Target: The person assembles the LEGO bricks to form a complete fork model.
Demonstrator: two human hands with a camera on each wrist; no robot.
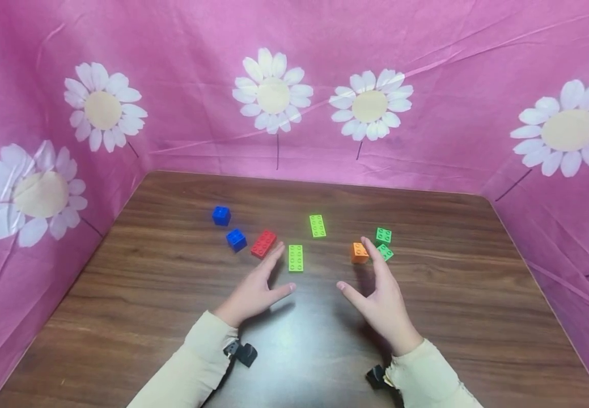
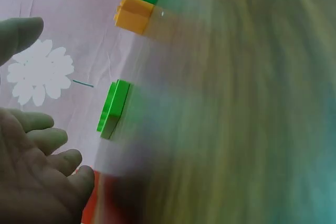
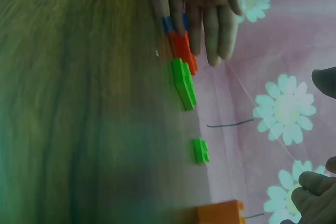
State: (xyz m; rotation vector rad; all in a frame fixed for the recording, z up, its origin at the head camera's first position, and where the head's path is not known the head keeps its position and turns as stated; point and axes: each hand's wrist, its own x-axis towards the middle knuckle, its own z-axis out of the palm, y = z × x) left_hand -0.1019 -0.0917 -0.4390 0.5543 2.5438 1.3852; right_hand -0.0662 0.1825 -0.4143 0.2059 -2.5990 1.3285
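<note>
My left hand point(image 1: 257, 288) hovers with fingers extended and thumb spread, its fingertips overlapping the edge of a red brick point(image 1: 263, 243) in the head view. Just right of that hand lies a lime green brick point(image 1: 296, 258); a second lime brick point(image 1: 317, 225) sits farther back. My right hand point(image 1: 382, 293), fingers straight and thumb apart, is nearest to an orange brick point(image 1: 359, 253). Beside the orange one are two small green bricks point(image 1: 383, 235), the nearer partly hidden by my fingers. Neither hand holds anything; the palms face each other, as both wrist views show.
Two blue bricks point(image 1: 236, 240) lie left of the red one. The brown wooden table point(image 1: 146, 272) carries all the bricks. Pink cloth point(image 1: 192, 113) with white daisies hangs around its back and sides. Each wrist wears a small black camera point(image 1: 246, 354) on a strap.
</note>
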